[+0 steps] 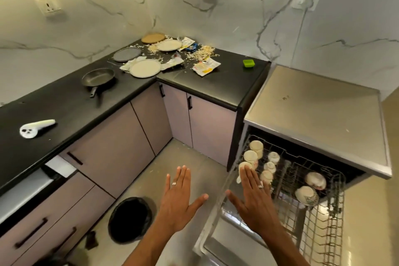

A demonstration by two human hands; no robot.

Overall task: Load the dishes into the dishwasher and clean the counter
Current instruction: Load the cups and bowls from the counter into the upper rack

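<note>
No lettering comes through anywhere here. The crumpled wrappers on the desk carry print in yellow and blue, but it is too blurred to read, and nothing else bears a label.

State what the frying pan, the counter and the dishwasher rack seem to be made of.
Frying pan: probably dark non-stick metal, with a dull sheen.
Counter: likely polished black stone, faintly reflective.
Dishwasher rack: coated wire, seen as a thin open grid.

Glossy black counter; wire metal rack; veined marble wall
</note>
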